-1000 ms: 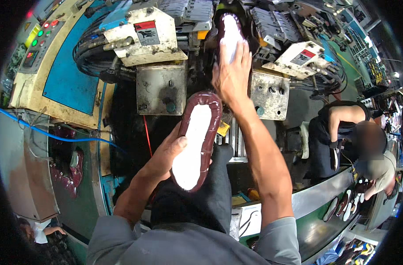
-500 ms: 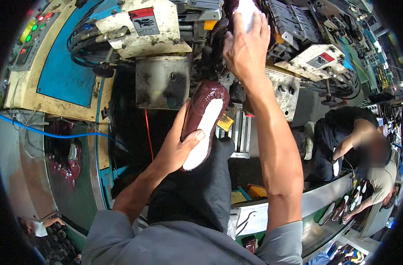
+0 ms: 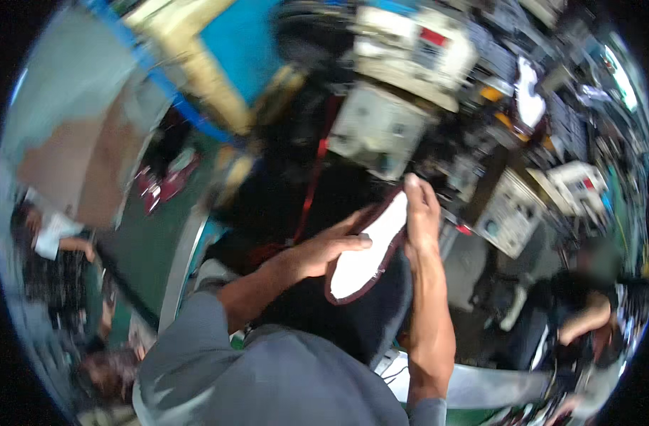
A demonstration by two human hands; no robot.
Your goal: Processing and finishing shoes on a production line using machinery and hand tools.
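Note:
A dark maroon shoe upper point(image 3: 372, 257) is held in front of my lap, its white sole side turned up toward me. My left hand point(image 3: 328, 250) grips its left edge, with the thumb lying across the white underside. Around the far right end of the same shoe upper, my right hand point(image 3: 422, 216) is closed. Some fingers are hidden beneath it. A second shoe upper point(image 3: 530, 99), also white on its underside, sits in the machine point(image 3: 409, 53) at the far right, apart from both hands.
Maroon shoe uppers point(image 3: 169, 177) lie on a green surface at left, near a blue hose point(image 3: 175, 96). A red cord point(image 3: 314, 184) hangs below the machine. One co-worker point(image 3: 559, 312) sits at right; other people point(image 3: 54, 238) are at lower left. Motion blurs the surroundings.
My right hand has come away from the shoe upper in the machine and now holds the one in my left hand. That shoe upper has tilted, and the view has swung left.

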